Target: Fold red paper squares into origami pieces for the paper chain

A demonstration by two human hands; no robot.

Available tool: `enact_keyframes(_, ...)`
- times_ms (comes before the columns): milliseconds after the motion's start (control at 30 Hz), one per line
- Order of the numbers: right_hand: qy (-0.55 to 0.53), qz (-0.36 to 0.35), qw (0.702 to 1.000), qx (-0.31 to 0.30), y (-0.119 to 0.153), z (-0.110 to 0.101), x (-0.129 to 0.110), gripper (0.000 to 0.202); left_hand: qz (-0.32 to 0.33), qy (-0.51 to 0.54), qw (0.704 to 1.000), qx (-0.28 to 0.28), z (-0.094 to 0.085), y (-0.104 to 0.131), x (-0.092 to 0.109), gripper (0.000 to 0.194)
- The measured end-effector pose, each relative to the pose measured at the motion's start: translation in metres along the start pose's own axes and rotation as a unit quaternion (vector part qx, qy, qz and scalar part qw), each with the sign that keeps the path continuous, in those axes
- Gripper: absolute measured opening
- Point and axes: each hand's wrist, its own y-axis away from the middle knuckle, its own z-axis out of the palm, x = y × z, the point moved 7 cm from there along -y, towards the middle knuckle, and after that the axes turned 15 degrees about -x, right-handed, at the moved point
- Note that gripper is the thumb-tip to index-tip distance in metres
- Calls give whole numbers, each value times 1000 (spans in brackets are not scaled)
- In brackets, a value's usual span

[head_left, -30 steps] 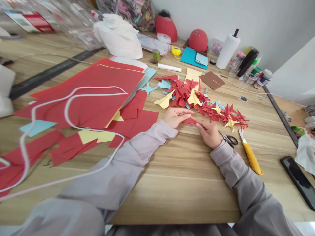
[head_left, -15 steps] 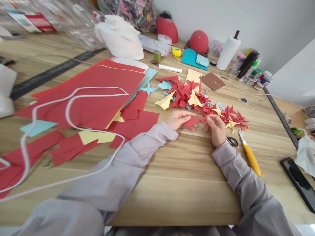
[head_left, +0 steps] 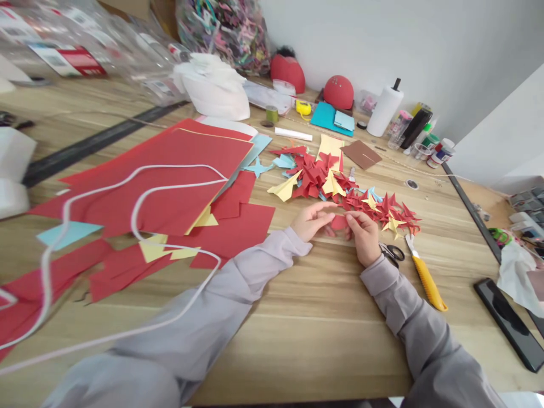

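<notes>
Between my two hands is a small piece of red paper [head_left: 339, 222]. My left hand [head_left: 312, 221] has its thumb and fingers closed on the paper's left side. The thumb and index finger of my right hand [head_left: 361, 231] pinch its right edge. Just beyond my hands lies a pile of folded red paper shapes [head_left: 314, 174], with yellow and blue ones among them. Black scissors [head_left: 394, 254] lie to the right of my right hand, beside a yellow-handled cutter [head_left: 428, 283].
Large red sheets [head_left: 170, 181] and loose cut strips cover the left, with a white cable [head_left: 140, 204] running across them. A black phone [head_left: 508, 323] lies at the right. Bottles, a white roll [head_left: 385, 110] and a yellow tape measure [head_left: 303, 107] stand farther back.
The view has shifted slightly. My right hand has moved closer to my left, and less of the red paper shows between them.
</notes>
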Motion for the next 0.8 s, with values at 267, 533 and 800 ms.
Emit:
enact_keyframes(267, -75, 65, 994, 45, -12, 9, 10, 30, 61, -120, 991, 15, -11, 1, 5, 35)
enact_keyframes(533, -49, 14, 999, -2, -9, 12, 11, 26, 37, -137, 989, 39, -10, 3, 4, 24)
enact_keyframes(800, -75, 8, 996, -49, -10, 15, 11, 26, 8, -68, 996, 61, -14, 5, -2, 23)
